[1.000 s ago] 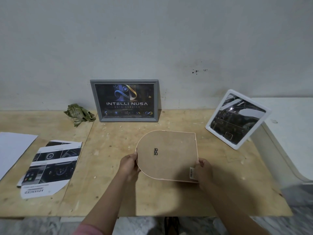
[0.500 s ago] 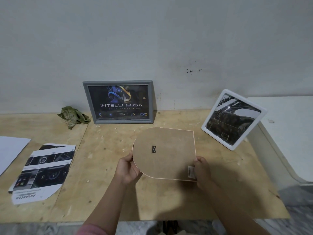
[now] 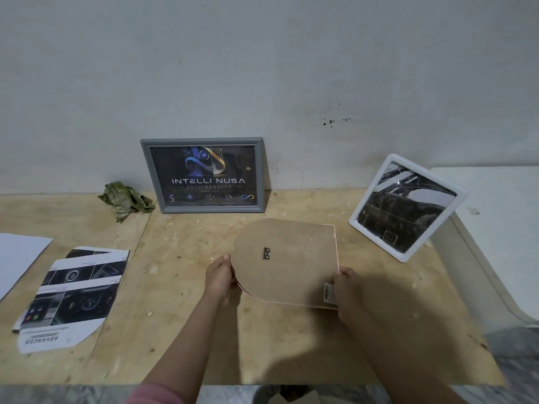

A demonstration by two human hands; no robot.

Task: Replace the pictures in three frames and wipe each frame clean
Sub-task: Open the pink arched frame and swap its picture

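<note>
You have the arched frame [image 3: 287, 262] back side up near the middle of the desk [image 3: 180, 339], and over the last second it has barely moved; only your view drifted a little. Your left hand [image 3: 220, 277] grips its rounded left edge, and your right hand [image 3: 345, 288] grips the lower right corner, fingers curled around the board beside a small barcode sticker [image 3: 328, 292], too small to read. That steadiness suggests you are settling it to open the backing, so this picture swap is not yet started. At the back edge, the grey frame [image 3: 204, 174] reads "INTELLI NUSA, DATA SERVICE". The white frame [image 3: 407, 207] leans near the right edge. Near the left edge, the loose prints [image 3: 73, 295] show "ADVANCED".
</note>
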